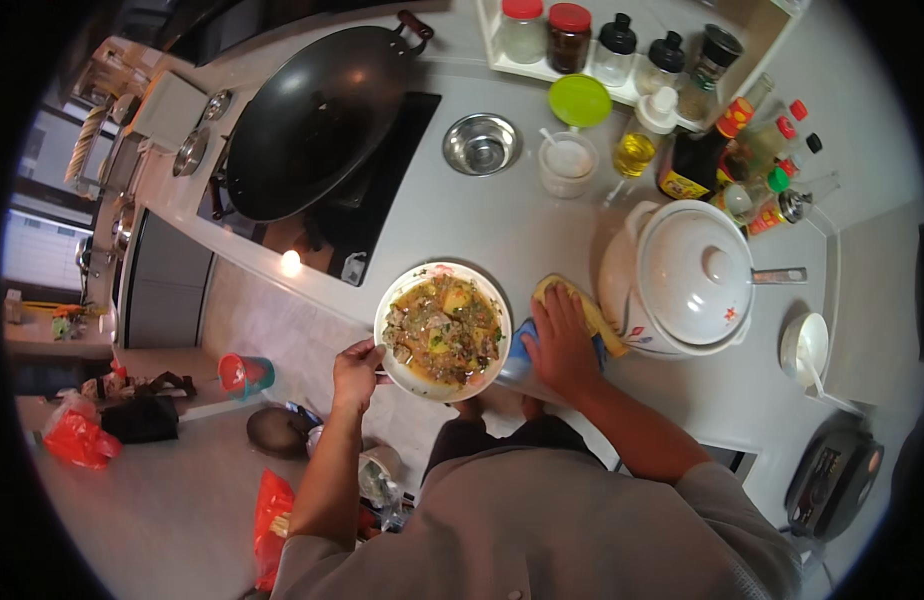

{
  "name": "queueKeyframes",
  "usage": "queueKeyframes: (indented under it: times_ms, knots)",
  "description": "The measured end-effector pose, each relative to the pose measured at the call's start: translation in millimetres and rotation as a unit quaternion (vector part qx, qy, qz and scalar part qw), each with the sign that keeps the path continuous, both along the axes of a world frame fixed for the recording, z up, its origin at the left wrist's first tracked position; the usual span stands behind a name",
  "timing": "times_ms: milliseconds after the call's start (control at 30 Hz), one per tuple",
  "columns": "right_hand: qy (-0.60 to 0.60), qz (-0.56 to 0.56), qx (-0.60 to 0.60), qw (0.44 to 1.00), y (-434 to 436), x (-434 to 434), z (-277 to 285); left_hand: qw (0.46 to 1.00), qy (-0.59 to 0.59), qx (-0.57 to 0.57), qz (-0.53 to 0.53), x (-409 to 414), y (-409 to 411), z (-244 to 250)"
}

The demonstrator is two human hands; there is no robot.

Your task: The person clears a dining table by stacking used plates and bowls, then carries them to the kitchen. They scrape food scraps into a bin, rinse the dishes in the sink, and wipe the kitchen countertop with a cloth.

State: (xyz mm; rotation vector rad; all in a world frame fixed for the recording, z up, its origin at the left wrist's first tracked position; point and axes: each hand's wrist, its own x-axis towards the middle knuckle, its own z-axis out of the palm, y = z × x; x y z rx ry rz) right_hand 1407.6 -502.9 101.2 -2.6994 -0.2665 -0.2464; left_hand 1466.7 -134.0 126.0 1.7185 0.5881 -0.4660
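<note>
My left hand [357, 375] grips the left rim of a white bowl [382, 367], thumb at the edge and fingers underneath. Inside the bowl is a stew [441, 330] of meat and yellow chunks, potato-like, in broth with chopped green herbs. My right hand [563, 341] lies palm down over a yellow and blue cloth [601, 322] on the counter, its fingers bunched on the cloth. Just right of that cloth stands a white lidded ceramic pot [694, 274] with a flower pattern, and a metal handle sticks out beside its lid.
A large black wok [312, 127] sits on the cooktop [402, 150]. Behind are a steel bowl [481, 144], a tub of white granules [568, 165], an oil bottle [636, 150], several sauce bottles [694, 157] and a jar rack [627, 91]. At right are a small bowl [803, 349] and a dark appliance [833, 476].
</note>
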Motion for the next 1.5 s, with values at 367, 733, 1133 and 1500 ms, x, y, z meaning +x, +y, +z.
queueKeyframes:
  times_ms: [367, 733, 1133, 1500]
  knots:
    - [-0.055, -0.055, -0.042, 0.996, 26, 107, -18, 0.994, 0.027, -0.085, 0.068, -29, 63, -7]
    - [-0.144, 0.066, 0.033, 0.987, 58, 205, -25, 0.939, -0.018, -0.330, 0.099, -55, 54, -69]
    - [-0.085, 0.126, 0.082, 0.985, 217, 206, -27, 0.952, -0.046, -0.263, 0.149, -108, 157, -22]
    - [0.015, 0.046, 0.001, 0.999, 51, -36, 7, 0.963, -0.034, -0.238, 0.119, -42, 100, 17]
